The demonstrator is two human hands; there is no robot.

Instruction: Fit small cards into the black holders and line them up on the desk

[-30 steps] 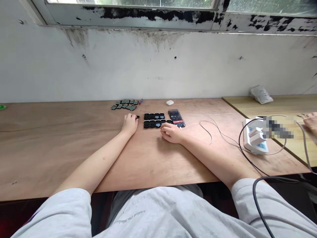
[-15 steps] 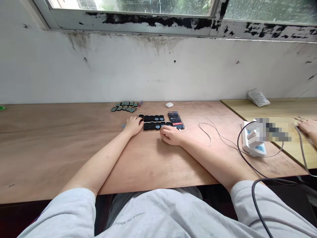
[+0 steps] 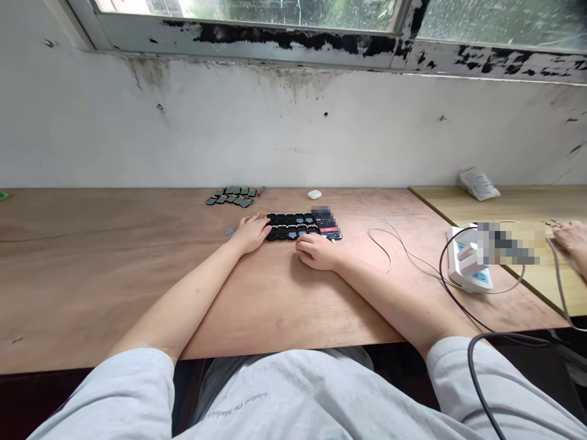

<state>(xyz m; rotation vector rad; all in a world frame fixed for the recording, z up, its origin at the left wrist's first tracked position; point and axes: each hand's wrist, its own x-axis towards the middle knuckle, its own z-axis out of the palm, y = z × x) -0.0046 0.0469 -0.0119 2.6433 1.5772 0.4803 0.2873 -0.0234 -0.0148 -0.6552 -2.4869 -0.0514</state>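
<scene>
Two rows of small black plastic parts lie side by side, a far row point(image 3: 287, 219) and a near row point(image 3: 282, 233); some hold blue-grey pieces. My left hand point(image 3: 252, 234) rests at the left end of the rows, its fingers stretched out against the end parts. My right hand point(image 3: 316, 252) lies in front of the near row's right end, fingers curled together; whatever they pinch, if anything, is hidden. A phone point(image 3: 331, 231) with a lit screen sits against the right end of the rows. Small blue-grey pieces point(image 3: 229, 233) lie left of my left hand.
Several green-grey square parts point(image 3: 232, 198) lie at the back, beside a thin purple-red tool point(image 3: 261, 191). A white case point(image 3: 314, 194) sits near the wall. On the right are a white cable point(image 3: 403, 244), a power strip point(image 3: 477, 278) and another person's hand point(image 3: 572, 238).
My left hand has moved slightly right. The far row has slid right with it, closing the gap to its leftmost part and reaching the phone. My right hand has stayed nearly still.
</scene>
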